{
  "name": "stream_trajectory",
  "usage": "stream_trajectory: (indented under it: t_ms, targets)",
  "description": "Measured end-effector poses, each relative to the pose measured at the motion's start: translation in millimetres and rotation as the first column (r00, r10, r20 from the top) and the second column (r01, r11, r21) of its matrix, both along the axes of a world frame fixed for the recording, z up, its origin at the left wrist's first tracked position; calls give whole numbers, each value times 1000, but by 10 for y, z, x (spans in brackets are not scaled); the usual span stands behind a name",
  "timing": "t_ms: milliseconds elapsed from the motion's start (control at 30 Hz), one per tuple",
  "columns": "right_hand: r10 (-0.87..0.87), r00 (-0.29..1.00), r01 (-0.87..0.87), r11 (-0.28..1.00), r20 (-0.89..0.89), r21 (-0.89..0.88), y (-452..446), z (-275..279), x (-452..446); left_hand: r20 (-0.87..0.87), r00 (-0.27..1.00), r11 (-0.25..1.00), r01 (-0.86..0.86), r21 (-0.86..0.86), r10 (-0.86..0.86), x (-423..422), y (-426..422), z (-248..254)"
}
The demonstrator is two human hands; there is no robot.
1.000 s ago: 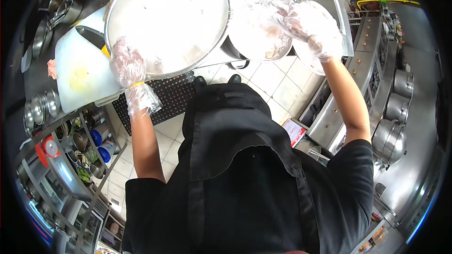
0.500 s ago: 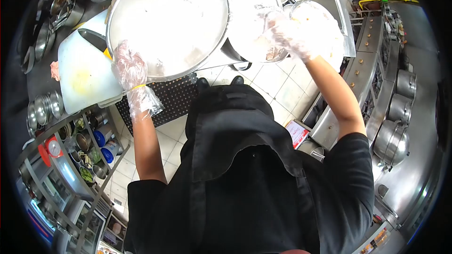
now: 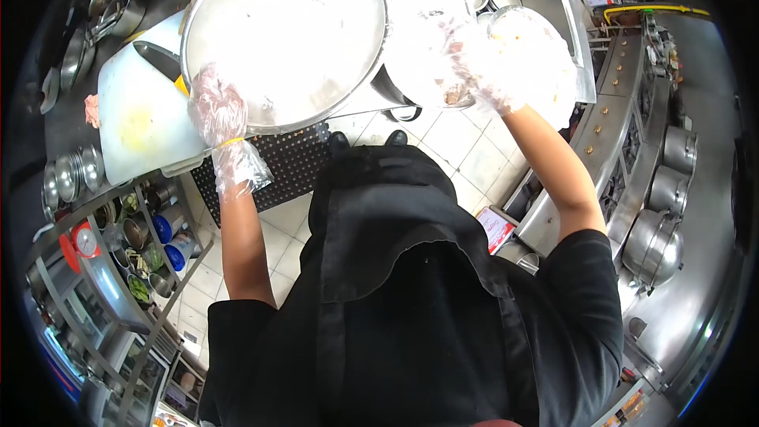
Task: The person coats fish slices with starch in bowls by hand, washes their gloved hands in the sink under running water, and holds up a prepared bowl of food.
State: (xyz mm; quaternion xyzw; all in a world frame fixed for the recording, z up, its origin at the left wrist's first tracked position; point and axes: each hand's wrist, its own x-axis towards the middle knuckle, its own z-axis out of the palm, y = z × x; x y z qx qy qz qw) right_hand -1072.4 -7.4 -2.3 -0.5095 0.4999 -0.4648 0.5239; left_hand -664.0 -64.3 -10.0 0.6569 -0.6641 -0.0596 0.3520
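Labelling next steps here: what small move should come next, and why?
Probably close the right hand on the brown food: the hand is close by it, near the edge of the small bowl, while the left hand is at the rim of the big bowl. Glare hides whether anything is already held.

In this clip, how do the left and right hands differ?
The left hand is at the rim of the large basin, while the right hand is over the smaller bowl. The left has a yellow band at its wrist; none shows on the right. Both wear clear plastic gloves.
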Motion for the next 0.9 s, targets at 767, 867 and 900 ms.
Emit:
stream_trajectory:
  t_ms: [767,867,900]
  targets:
    - [247,773,-294,956,-584,14,18,-815,-361,-41,999,1000,0,7,1,7,45,39]
    - [82,993,-58,962,-79,265,-99,-643,-468,82,996,997,43,-60,-38,8,10,40]
    - [126,940,-21,948,-316,317,-125,-373,-445,68,997,998,38,-55,-35,-1,19,52]
